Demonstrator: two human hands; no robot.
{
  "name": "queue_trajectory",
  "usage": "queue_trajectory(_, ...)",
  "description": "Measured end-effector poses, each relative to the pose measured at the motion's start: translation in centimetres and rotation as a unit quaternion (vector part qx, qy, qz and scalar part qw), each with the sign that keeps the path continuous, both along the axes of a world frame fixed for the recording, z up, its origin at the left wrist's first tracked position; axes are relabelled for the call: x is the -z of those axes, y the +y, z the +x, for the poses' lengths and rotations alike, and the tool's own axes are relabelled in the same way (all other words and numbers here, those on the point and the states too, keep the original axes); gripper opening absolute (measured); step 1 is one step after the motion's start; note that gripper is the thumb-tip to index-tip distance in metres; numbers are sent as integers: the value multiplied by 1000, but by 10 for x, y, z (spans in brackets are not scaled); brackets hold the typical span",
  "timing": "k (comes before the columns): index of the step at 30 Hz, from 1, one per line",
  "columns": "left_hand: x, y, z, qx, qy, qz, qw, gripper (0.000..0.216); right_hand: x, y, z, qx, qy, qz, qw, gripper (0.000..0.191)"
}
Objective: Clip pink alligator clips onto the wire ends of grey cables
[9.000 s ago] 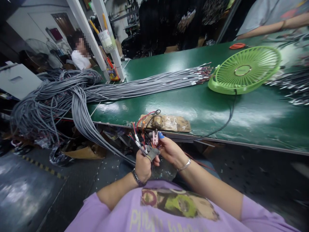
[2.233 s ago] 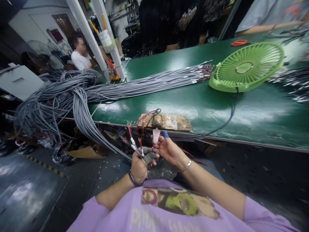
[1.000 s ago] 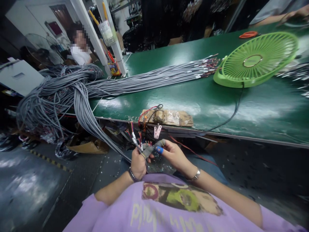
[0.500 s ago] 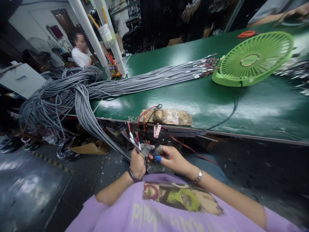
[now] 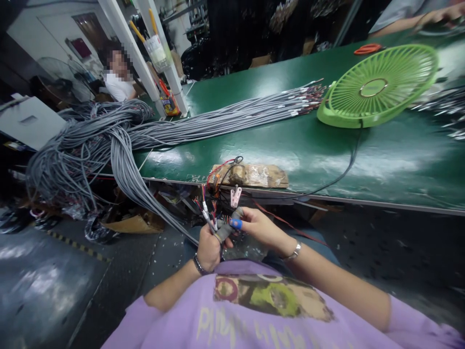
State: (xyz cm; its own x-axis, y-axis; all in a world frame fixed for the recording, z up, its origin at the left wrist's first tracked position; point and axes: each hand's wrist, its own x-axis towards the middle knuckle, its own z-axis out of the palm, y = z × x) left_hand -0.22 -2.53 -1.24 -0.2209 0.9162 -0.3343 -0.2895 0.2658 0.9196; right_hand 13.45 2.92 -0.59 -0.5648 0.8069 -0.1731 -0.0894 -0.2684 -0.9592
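Note:
My left hand (image 5: pixel 209 246) is closed round the ends of several grey cables (image 5: pixel 174 224), which run down to it from the bench. Coloured wire ends (image 5: pixel 204 198) with white sleeves fan out above its fingers. Grey wrapping covers a finger of this hand. Close beside it, my right hand (image 5: pixel 256 227) pinches at the fine wire ends; a blue band is round its thumb and grey wrapping on a fingertip. Exactly what its fingertips hold is too small to make out. Just above hangs a pink clothes peg (image 5: pixel 236 196) at the bench edge.
On the green bench (image 5: pixel 290 145) lie a long bundle of grey cables (image 5: pixel 218 116), a green fan (image 5: pixel 378 89) and a taped wooden block (image 5: pixel 261 176). A tangled cable heap (image 5: pixel 69 160) fills the left end. One person (image 5: pixel 118 85) sits behind; another person's arm (image 5: pixel 410 23) shows far right.
My right hand has risen slightly to the wire ends. The wires in my left hand have tipped a little to the right and are more upright.

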Motion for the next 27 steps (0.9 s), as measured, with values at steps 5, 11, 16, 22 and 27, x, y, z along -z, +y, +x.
queue_trajectory(5, -2, 1, -2, -1, 14, 17, 1000, 42, 1, -3, 2, 38, 10, -13, 999, 45)
queue_trajectory(11, -1, 0, -1, 27, 16, -4, 999, 44, -4, -3, 0, 1, 35, -46, 998, 45)
queue_trajectory(16, 0, -2, -1, 29, 13, -9, 999, 45, 3, -2, -2, -4, 34, -53, 998, 40)
queue_trajectory(22, 3, -1, 0, -19, 17, 15, 1000, 41, 4, -9, -2, 66, 31, 23, 997, 26)
queue_trajectory(27, -3, 0, 2, 30, -5, -3, 1000, 42, 15, -16, -6, 114, 100, -76, 985, 22)
